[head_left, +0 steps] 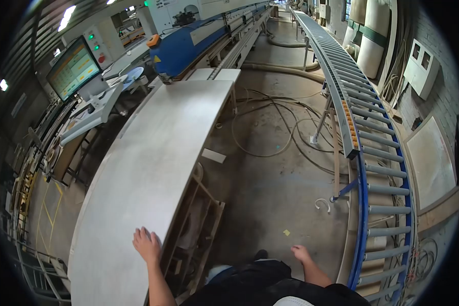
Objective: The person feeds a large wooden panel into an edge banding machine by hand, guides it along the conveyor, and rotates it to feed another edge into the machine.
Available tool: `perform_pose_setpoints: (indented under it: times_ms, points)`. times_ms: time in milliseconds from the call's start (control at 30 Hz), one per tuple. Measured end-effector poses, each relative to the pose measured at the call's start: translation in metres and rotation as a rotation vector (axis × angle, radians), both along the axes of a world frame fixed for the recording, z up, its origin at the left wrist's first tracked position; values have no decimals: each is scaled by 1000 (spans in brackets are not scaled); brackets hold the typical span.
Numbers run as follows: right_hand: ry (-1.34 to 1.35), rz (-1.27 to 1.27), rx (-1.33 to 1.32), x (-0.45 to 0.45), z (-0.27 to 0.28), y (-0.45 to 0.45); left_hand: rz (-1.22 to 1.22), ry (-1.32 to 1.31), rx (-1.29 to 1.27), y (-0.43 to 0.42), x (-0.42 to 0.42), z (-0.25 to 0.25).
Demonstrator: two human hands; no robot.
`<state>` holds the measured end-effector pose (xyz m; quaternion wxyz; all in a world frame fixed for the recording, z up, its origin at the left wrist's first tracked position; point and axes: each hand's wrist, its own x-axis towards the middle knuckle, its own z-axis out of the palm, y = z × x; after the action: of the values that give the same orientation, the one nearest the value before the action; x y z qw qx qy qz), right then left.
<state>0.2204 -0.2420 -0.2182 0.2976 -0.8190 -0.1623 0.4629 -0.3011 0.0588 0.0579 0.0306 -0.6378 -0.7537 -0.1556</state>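
My left hand (147, 246) lies on a long pale panel (153, 153) near its right edge. Its fingers are stretched out over the surface and grip nothing. The panel runs away from me towards a blue machine (186, 51). My right hand (302, 253) hangs over the floor beside my body, apart from the panel. Its fingers look curled in, with nothing visible in them, though the underside is hidden.
A roller conveyor (390, 210) runs along the right. Hoses (290, 137) coil on the floor between it and the panel. A wooden frame (217, 217) stands beneath the panel. On the left are a monitor (74, 68) and a desk (94, 115).
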Motion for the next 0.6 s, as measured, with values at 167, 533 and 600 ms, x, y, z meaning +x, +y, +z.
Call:
perform_pose_setpoints:
  times_ms: [167, 533, 600]
  points:
    - [9, -268, 160, 106, 26, 32, -36, 45, -29, 37, 87, 2]
    - [231, -471, 168, 155, 116, 135, -1, 78, -252, 107, 155, 16]
    - [274, -472, 148, 166, 120, 167, -4, 80, -258, 132, 173, 16]
